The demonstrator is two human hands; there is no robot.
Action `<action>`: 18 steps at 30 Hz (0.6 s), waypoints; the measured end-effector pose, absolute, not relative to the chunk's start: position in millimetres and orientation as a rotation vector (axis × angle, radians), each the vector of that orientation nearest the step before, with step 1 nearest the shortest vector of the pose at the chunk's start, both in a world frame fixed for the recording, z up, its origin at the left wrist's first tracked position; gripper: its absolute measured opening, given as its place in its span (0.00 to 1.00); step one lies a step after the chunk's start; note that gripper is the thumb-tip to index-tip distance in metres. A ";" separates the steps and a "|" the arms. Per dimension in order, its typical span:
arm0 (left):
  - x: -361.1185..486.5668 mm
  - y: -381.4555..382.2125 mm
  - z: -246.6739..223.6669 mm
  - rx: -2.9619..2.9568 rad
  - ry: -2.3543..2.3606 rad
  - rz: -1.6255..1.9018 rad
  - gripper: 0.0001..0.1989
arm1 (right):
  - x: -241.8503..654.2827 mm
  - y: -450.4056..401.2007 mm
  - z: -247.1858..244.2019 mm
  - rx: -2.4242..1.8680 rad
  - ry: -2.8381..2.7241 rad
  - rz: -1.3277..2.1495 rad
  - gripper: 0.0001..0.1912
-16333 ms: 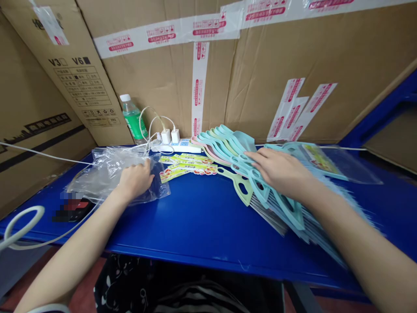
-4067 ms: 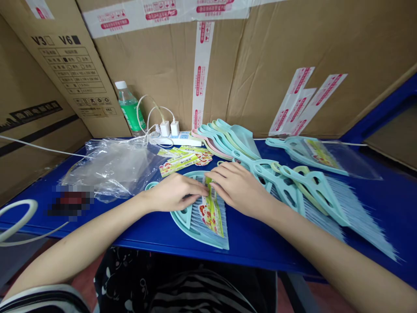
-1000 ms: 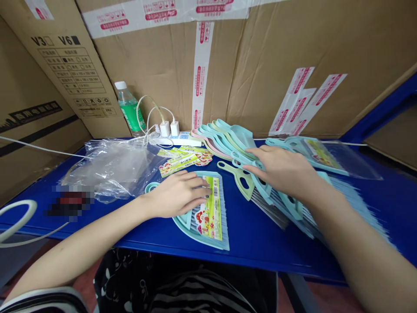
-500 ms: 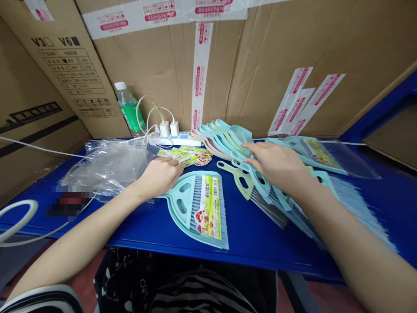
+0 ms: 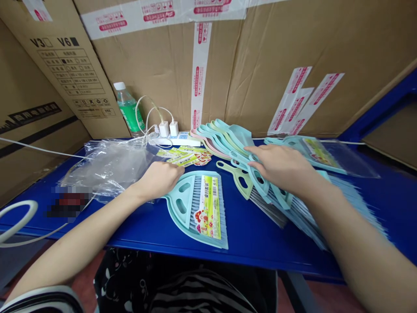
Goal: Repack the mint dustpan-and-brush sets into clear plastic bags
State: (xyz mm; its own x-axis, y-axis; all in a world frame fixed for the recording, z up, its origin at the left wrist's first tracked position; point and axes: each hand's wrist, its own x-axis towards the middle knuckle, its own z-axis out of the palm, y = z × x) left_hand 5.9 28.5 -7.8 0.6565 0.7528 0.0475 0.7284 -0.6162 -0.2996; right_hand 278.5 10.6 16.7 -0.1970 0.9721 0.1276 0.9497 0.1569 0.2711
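Note:
A light-blue dustpan [image 5: 177,226] lies on the blue table with a matching hand brush [image 5: 183,193] nested in it. A yellow-green printed card [image 5: 211,208] covers part of the bristles. My left hand [image 5: 163,177] is closed round the handle end, which it hides. My right hand [image 5: 282,167] is over the loose brushes on the right, thumb and forefinger apart, beside a light-blue brush handle [image 5: 260,178]; its other fingers are partly hidden. Closest to the middle among those brushes is a green brush [image 5: 243,181] with grey bristles.
Stacked pastel dustpans [image 5: 224,139] lean behind the brushes. Several printed cards [image 5: 185,156] lie near a white power strip [image 5: 179,141]. Clear plastic bags [image 5: 107,167] and a bottle [image 5: 130,108] are at left. At back right is a bagged set [image 5: 321,152]. Cardboard boxes [image 5: 156,65] wall the back.
My right hand has shifted slightly to the right over the brushes. My left hand and the dustpan set stay nearly where they were.

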 end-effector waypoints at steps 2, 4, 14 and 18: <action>5.6 28.5 -7.4 -2.586 -1.186 0.109 0.14 | 278.6 12.4 15.5 1.937 2.364 0.464 0.16; 4.8 28.9 -7.5 -2.594 -1.183 0.099 0.15 | 279.9 15.0 12.3 1.903 2.427 0.515 0.16; 6.5 28.0 -5.9 -2.589 -1.235 0.170 0.15 | 247.0 -6.6 -9.3 1.357 3.041 0.591 0.18; 7.5 26.7 -7.3 -2.638 -1.237 0.123 0.15 | 233.8 -16.6 -23.4 1.188 3.110 0.421 0.17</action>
